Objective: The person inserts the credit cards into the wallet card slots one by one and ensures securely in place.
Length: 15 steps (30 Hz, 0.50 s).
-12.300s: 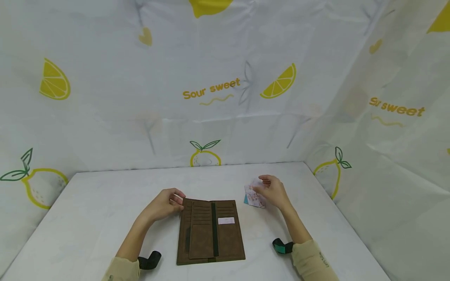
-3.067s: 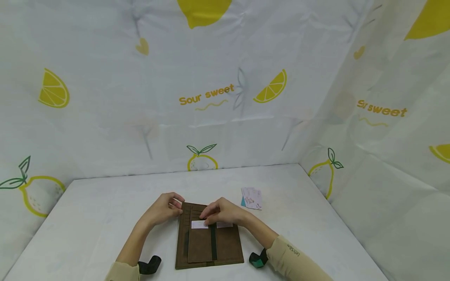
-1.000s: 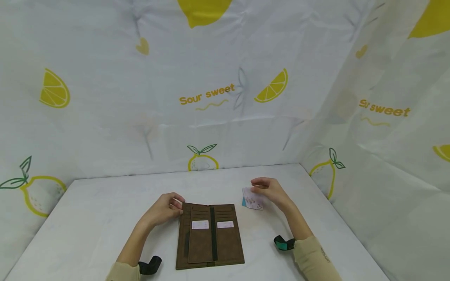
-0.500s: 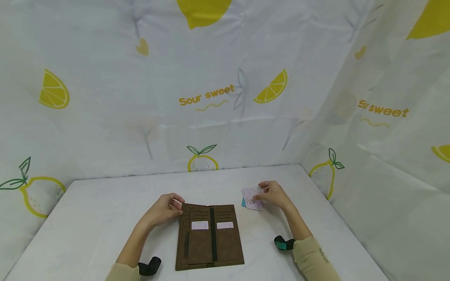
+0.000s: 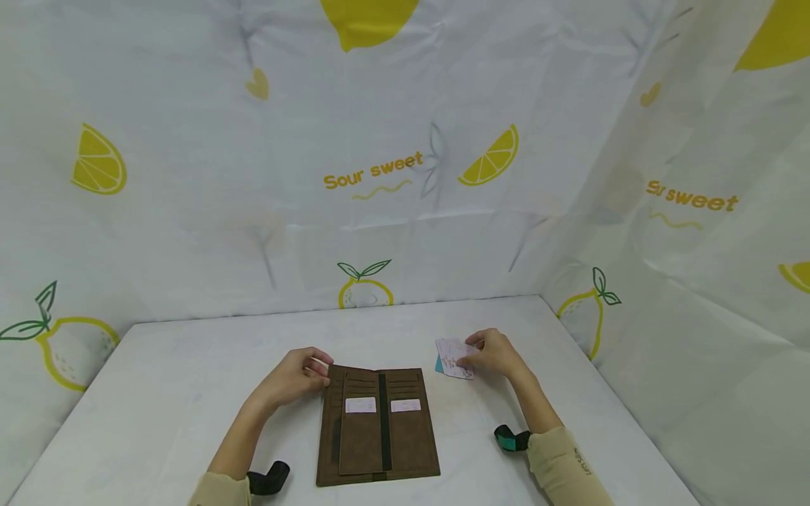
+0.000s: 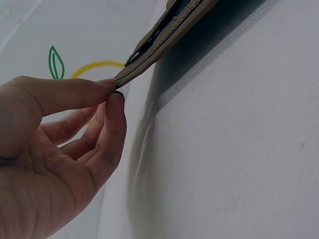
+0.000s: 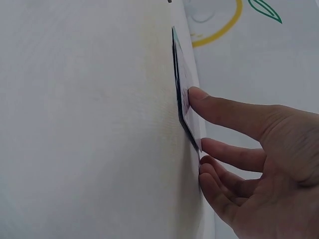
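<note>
A brown long wallet [image 5: 362, 446] lies spread flat on the white table. One pale card [image 5: 361, 405] sticks out of a slot in its left half, and another pale card [image 5: 406, 405] out of its right half. My left hand [image 5: 292, 377] pinches the wallet's upper left corner between thumb and index finger, raised a little in the left wrist view. Behind the wallet on the right lies a small stack of cards [image 5: 451, 356], flower-printed on top with a blue one below. My right hand [image 7: 269, 154] pinches the top card, thumb on its face and index finger at its edge.
The white table [image 5: 209, 393] reaches back to a lemon-printed white curtain [image 5: 266, 183], which also hangs along the right side. Black wrist mounts [image 5: 270, 478] stand out beside both forearms.
Since the earliest frame a second card has come into the wallet's left half. My right hand has gone from the wallet back to the stack, lately shifting slightly toward me. The left hand stays put.
</note>
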Motion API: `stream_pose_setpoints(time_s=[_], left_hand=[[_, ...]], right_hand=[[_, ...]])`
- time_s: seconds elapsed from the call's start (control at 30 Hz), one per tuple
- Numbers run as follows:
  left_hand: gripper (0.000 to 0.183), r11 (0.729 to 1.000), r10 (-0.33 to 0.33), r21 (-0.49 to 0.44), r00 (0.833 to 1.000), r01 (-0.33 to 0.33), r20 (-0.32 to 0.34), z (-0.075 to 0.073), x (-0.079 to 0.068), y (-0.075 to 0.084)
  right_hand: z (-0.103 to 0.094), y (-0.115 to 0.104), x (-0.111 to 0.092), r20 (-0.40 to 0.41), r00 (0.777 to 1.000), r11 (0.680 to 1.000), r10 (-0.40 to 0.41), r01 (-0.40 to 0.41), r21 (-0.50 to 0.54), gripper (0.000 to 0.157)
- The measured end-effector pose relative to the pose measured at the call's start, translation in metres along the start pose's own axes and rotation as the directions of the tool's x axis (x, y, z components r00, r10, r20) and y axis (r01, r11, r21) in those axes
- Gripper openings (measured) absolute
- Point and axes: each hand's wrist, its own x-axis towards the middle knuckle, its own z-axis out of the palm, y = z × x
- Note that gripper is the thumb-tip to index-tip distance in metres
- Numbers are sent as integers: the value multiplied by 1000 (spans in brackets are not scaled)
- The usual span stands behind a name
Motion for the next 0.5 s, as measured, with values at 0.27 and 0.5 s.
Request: stream_pose_setpoints(time_s=[0.27,0.5], left_hand=[[37,997,-24,-70,999,26,29,-4,0,-5],[42,984,-46,-169,996,58,73,-7,2,-10]], right_hand=[[-4,1,-1,15,1000,1000,-10,10,28,49],[-10,1,-4,70,998,999,5,-2,-44,66]])
